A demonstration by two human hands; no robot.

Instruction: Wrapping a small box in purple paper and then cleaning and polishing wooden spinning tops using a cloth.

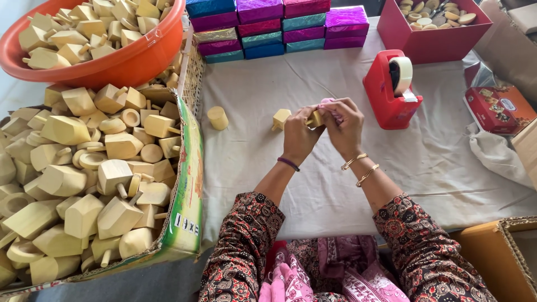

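Note:
My left hand (298,136) and my right hand (344,126) meet over the white cloth (313,184), both pinching a small pale wooden piece (316,118) together with a bit of pink wrapping (328,102). A second wooden spinning top (279,118) lies just left of my left hand. Further left on the cloth stands a short wooden cylinder (217,118). Most of the held piece is hidden by my fingers.
A cardboard box (187,184) heaped with wooden tops fills the left side, with an orange tub (128,59) of more tops behind it. Shiny coloured boxes (268,25) are stacked at the back. A red tape dispenser (389,89), a red box (436,39) of wooden discs and a small red carton (498,109) sit to the right.

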